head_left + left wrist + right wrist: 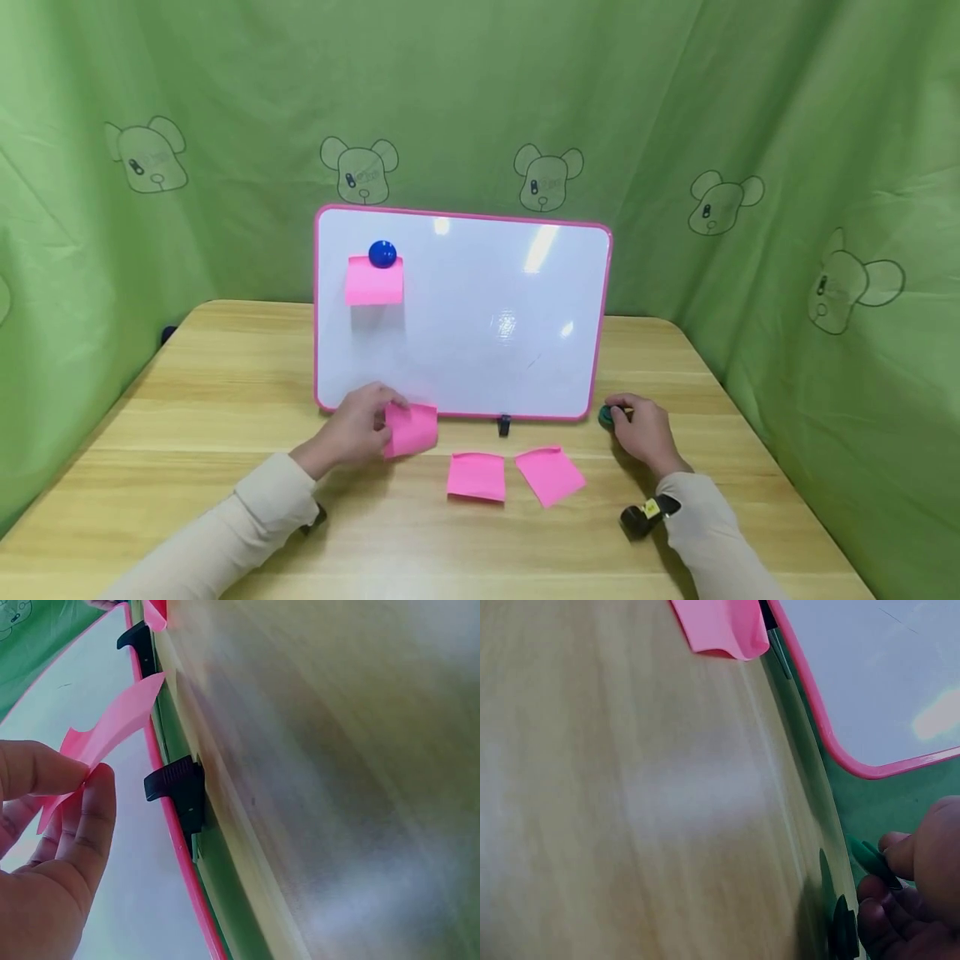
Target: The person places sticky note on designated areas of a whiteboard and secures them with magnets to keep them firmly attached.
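My left hand [356, 429] pinches a pink sticky note [414, 429] between thumb and fingers, in front of the whiteboard's lower left edge. In the left wrist view the note [120, 720] curves away from the fingertips. To the right of the whiteboard [465, 333], my right hand [647, 433] holds a green round magnet [874, 862] between thumb and fingers, just above the table. High on the board's left side, a blue round magnet [382, 254] overlaps the top of another pink sticky note [375, 285].
Two more pink sticky notes, one in the middle [477, 477] and one turned askew [551, 477], lie on the wooden table [420, 542]. Black feet [180, 791] grip the board's lower edge. A dark piece [844, 930] stands by the right hand. Green curtain [465, 83] surrounds the table.
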{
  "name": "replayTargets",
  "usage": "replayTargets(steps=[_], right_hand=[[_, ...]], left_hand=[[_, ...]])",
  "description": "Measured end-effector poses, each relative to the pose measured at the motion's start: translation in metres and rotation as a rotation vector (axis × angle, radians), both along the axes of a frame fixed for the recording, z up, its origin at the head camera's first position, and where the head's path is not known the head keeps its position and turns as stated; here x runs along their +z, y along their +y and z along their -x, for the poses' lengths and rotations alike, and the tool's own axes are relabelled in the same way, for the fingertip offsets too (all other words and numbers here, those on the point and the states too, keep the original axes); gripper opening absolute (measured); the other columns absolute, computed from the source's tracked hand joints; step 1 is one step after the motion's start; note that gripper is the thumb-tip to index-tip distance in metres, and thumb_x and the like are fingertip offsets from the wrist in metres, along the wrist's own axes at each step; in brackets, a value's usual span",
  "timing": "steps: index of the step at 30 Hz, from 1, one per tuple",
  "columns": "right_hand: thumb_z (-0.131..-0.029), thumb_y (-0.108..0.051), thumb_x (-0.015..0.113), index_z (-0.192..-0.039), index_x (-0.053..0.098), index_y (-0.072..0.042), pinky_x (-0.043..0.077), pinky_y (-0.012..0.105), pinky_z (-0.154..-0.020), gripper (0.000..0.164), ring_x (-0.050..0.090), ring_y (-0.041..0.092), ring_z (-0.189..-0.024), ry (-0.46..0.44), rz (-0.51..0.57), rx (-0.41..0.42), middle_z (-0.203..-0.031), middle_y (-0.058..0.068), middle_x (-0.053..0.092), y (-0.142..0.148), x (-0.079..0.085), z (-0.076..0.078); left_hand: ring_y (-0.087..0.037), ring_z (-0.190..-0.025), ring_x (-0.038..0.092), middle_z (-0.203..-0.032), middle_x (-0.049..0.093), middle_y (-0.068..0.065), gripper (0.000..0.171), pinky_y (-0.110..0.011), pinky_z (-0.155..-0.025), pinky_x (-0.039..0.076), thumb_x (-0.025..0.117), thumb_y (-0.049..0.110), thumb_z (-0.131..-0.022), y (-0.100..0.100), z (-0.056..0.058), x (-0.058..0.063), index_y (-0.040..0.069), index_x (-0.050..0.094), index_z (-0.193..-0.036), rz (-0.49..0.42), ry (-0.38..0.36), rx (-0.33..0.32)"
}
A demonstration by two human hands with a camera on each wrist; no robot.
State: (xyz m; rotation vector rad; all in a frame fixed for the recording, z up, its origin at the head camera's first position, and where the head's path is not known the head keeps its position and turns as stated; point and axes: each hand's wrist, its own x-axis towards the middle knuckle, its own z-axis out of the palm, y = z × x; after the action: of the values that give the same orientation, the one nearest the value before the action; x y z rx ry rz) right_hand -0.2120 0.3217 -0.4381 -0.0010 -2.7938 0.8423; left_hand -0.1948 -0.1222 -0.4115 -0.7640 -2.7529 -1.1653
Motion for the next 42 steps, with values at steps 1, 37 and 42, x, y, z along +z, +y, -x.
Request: replayTargets(steps=[1,37,42], right_hand=[[-0.095,-0.005,0.051,-0.109,0.067,0.004,0.05,0.051,-0.08,0.023,0.062,0.034,-0.091,-0.007,0.0,0.006,-0.108,0.025,0.065,0.0,0.0,0.0],[-0.096,-0.006,0.056,-0.117,0.063,0.007,0.048,0.052,-0.083,0.026,0.058,0.037,-0.095,-0.041,-0.006,0.075,-0.114,0.03,0.059,-0.001,0.001,0.001],[-0.096,-0.007,0.056,-0.116,0.063,0.005,0.05,0.051,-0.082,0.025,0.059,0.035,-0.094,-0.057,0.003,0.073,-0.111,0.027,0.062,-0.002,0.004,0.001]], left_hand=[[-0.015,-0.083,0.051,-0.103,0.061,-0.002,0.036,-0.03,-0.072,0.049,0.064,-0.013,-0.073,0.0,0.0,0.001,0.007,0.069,-0.102,-0.005,0.011,-0.004],[-0.025,-0.088,0.065,-0.102,0.061,-0.011,0.029,-0.029,-0.072,0.057,0.066,-0.009,-0.078,0.004,0.02,0.032,-0.001,0.065,-0.106,-0.105,0.061,0.029],[-0.025,-0.091,0.065,-0.107,0.06,-0.01,0.032,-0.029,-0.074,0.057,0.065,-0.008,-0.079,0.007,0.023,0.039,0.001,0.065,-0.11,-0.101,0.026,0.03]])
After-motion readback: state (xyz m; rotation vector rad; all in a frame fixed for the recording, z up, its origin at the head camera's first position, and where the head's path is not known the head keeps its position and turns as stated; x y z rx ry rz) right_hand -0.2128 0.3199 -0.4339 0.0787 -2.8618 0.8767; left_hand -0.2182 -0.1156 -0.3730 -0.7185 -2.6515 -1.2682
